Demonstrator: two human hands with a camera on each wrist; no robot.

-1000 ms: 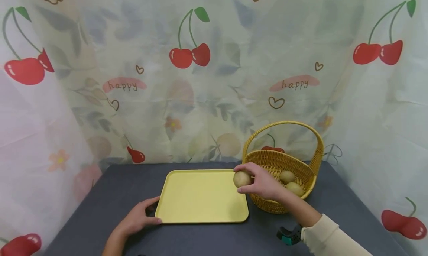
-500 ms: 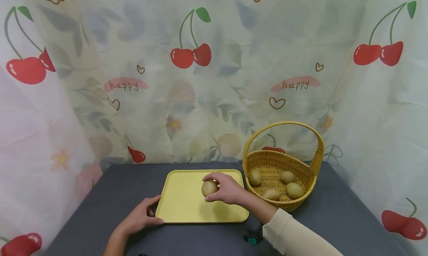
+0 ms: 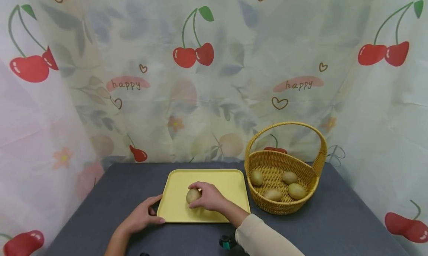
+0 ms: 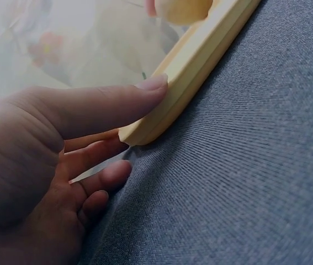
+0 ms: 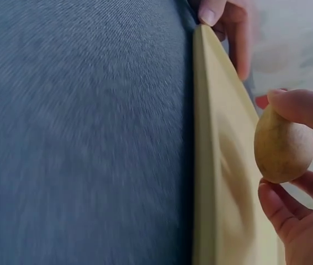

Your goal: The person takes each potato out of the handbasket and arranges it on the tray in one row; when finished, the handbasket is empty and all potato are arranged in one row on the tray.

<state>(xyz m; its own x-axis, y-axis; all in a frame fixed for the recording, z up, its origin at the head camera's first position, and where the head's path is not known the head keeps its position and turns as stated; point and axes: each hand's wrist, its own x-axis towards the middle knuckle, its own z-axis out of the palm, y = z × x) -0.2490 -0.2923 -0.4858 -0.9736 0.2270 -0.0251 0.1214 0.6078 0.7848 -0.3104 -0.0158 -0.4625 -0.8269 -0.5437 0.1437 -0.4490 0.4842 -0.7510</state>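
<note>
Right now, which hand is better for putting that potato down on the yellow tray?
Probably the right hand: it holds the potato above the yellow tray. The left hand holds the tray's edge, with no potato.

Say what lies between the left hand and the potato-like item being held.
The head view shows only a bare stretch of the yellow tray between the left hand and the potato-like item.

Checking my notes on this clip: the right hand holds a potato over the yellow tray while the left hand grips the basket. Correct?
Not the basket: the left wrist view shows the left hand gripping the yellow tray by its edge. The rest holds.
</note>
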